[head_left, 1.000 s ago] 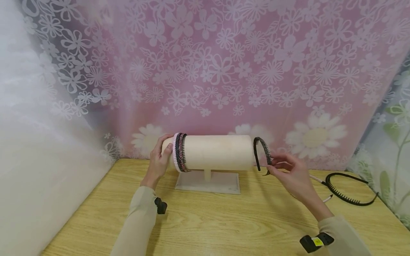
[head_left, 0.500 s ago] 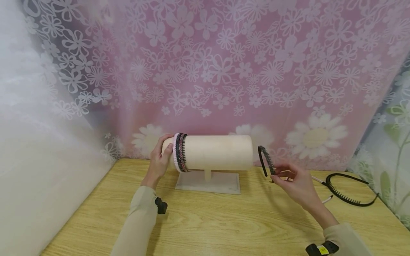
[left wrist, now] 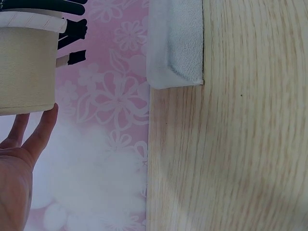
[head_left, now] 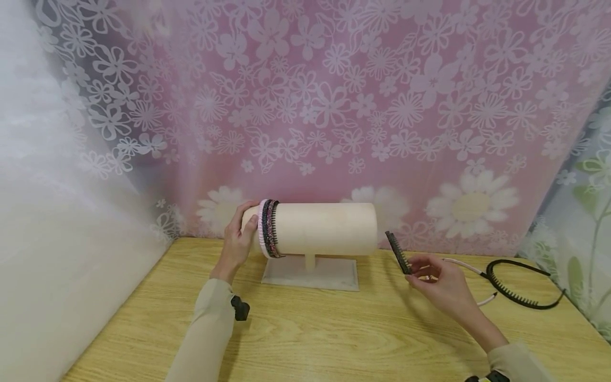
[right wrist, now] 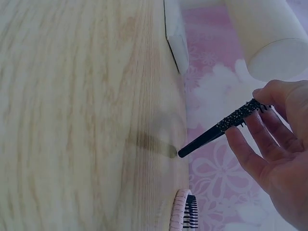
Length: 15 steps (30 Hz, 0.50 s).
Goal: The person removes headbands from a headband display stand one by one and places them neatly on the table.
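Observation:
My left hand [head_left: 236, 241] grips the left end of a cream cylinder [head_left: 326, 228] on a display stand, thumb on the near side. Around that end sit a pink-and-white headband [head_left: 262, 233] and two dark, glittery toothed headbands [head_left: 272, 236], side by side. Off the cylinder's right end, my right hand [head_left: 444, 286] pinches a black headband [right wrist: 236, 117] studded with small sparkling beads. In the head view it is seen nearly edge-on and tilted, teeth toward the right. The left wrist view shows fingers [left wrist: 43, 132] at the cylinder's edge.
The stand's pale flat base [head_left: 329, 278] rests on the wood-grain table [head_left: 305, 329]. At the right lie a black toothed headband [head_left: 517, 300] and a pale pink one [head_left: 463, 262], partly behind my right hand. A pink floral curtain [head_left: 305, 175] hangs behind the table.
My right hand has moved the black headband right, down and away from the cylinder's end, turning it from a visible loop to nearly edge-on. The left hand keeps its place.

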Motion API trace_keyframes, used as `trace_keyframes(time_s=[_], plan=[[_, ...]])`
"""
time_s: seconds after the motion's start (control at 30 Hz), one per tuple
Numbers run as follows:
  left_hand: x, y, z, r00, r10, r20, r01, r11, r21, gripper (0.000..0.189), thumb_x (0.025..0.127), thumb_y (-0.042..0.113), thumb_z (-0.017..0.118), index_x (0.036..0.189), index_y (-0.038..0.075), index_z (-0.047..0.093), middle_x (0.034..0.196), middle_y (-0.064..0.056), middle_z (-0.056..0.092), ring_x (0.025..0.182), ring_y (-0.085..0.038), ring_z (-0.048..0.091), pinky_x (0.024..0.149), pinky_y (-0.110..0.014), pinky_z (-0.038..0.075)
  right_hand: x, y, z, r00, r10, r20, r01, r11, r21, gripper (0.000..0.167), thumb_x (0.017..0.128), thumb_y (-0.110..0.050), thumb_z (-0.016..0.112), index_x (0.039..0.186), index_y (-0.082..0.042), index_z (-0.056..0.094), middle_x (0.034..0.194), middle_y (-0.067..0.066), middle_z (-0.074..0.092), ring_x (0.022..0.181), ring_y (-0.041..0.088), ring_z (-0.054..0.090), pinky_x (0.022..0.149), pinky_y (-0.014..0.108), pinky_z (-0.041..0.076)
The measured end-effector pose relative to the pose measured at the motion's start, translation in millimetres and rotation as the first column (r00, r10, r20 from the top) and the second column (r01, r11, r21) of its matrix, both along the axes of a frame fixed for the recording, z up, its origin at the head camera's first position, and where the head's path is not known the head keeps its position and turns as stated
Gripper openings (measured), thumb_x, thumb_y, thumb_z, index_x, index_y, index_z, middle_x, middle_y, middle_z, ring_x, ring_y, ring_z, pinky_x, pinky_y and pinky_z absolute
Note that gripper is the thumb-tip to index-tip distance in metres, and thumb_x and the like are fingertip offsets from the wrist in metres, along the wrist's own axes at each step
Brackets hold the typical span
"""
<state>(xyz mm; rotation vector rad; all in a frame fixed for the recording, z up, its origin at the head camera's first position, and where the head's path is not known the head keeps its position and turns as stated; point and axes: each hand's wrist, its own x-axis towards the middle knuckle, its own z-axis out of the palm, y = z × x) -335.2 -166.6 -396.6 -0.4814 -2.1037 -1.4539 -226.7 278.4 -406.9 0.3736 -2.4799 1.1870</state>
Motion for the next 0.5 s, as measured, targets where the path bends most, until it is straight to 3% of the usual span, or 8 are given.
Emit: trace_keyframes(time_s=[0.23,0.5], plan=[[3.6,0.7,2.8,1.000,0.001,-0.019,-0.001,1.000,-0.008,0.037,0.105,0.032,0.051,0.142,0.029,0.057,0.140,-0.005,0.063,0.099,-0.026,0.066,0.077,-0.037,0.055,-1.3,1,-6.8,1.000,0.009,-0.005,-0.009,1.000,-0.019,0.032,0.083,0.000,0.081,0.113,0.000,0.071,0.099,0.015,0.073,0.080,-0.006,0.066,0.070,0.016,0.057],[0.7,0.1,-0.5,1.000,0.010,-0.003,-0.010,1.000,-0.006,0.036,0.105,0.034,0.051,0.140,0.037,0.056,0.136,-0.004,0.065,0.097,-0.026,0.066,0.075,-0.039,0.056,-0.7,-3,-13.4,0.999,0.043,-0.001,-0.043,0.999,-0.009,0.030,0.081,0.003,0.081,0.109,-0.001,0.072,0.097,0.013,0.073,0.080,-0.001,0.068,0.071,0.020,0.058]])
